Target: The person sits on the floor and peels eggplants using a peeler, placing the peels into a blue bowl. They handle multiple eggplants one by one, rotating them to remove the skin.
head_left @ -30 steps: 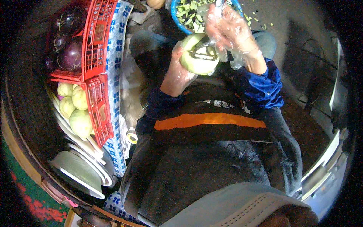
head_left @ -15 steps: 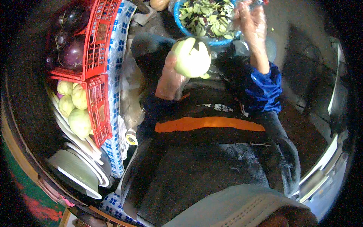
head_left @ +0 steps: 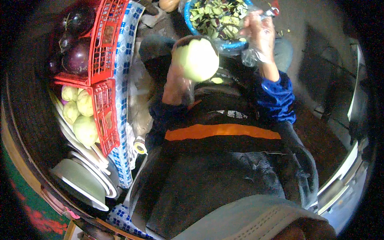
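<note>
My left hand (head_left: 176, 86), in a thin clear plastic glove, is closed around the side of a round eggplant (head_left: 198, 62). Its flesh is pale and mostly peeled, with dark skin along the upper edge. To the right, my gloved right hand (head_left: 260, 36) is closed on a peeler (head_left: 271, 13) with a silvery and red end, blurred. The two hands are apart. Beyond them stands a blue basin (head_left: 187, 22) full of pale and dark peelings (head_left: 218, 18). One pale green peeling (head_left: 216, 80) lies on my dark apron below the eggplant.
At left, a red crate (head_left: 105, 44) holds dark purple eggplants (head_left: 77, 56); a nearer red crate (head_left: 106, 116) has peeled pale ones (head_left: 85, 130) beside it. Nearer still are stacked bowls with a pale green colander (head_left: 78, 182). A tan round vegetable (head_left: 169, 5) lies by the basin.
The eggplant has shifted slightly left and turned, and the loose strips on its top no longer show. My right hand has come slightly nearer and left, bringing more of the peeler into view.
</note>
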`<state>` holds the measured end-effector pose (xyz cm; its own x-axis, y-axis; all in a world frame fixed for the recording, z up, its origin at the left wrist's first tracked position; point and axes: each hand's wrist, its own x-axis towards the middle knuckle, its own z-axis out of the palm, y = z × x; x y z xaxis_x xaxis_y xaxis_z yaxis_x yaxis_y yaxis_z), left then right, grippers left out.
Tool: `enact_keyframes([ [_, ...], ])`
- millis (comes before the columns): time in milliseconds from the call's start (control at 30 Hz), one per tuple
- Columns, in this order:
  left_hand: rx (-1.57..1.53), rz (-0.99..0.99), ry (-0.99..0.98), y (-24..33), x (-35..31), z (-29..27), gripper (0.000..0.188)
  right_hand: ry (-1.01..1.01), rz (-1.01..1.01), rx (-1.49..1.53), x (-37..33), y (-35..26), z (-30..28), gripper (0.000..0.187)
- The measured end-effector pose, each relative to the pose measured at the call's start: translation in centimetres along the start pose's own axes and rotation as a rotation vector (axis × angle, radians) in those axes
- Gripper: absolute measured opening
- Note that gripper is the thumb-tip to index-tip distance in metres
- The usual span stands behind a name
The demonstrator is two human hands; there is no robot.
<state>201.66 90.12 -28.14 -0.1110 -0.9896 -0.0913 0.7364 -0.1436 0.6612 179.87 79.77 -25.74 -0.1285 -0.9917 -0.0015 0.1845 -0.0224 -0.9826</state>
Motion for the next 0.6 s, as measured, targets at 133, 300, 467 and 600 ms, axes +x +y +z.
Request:
enact_keyframes([
  [133, -0.375, -0.112, 0.037, -0.7, 1.4, 1.7, 0.083, -0.17, 0.378, 0.874, -3.3, -0.6, 0.9, 0.005],
  [300, -0.376, -0.136, 0.138, -1.4, 2.3, 3.2, 0.087, -0.216, 0.145, 0.447, -4.5, -2.4, 2.0, 0.013],
  [467, -0.293, -0.198, 0.215, -0.7, 1.7, 3.6, 0.083, -0.318, 0.033, 0.282, -4.4, -4.0, 2.2, 0.015],
  [600, -0.498, -0.287, 0.183, 0.0, 1.3, 3.4, 0.067, -0.557, 0.028, 0.358, -5.1, -4.6, 2.9, 0.017],
])
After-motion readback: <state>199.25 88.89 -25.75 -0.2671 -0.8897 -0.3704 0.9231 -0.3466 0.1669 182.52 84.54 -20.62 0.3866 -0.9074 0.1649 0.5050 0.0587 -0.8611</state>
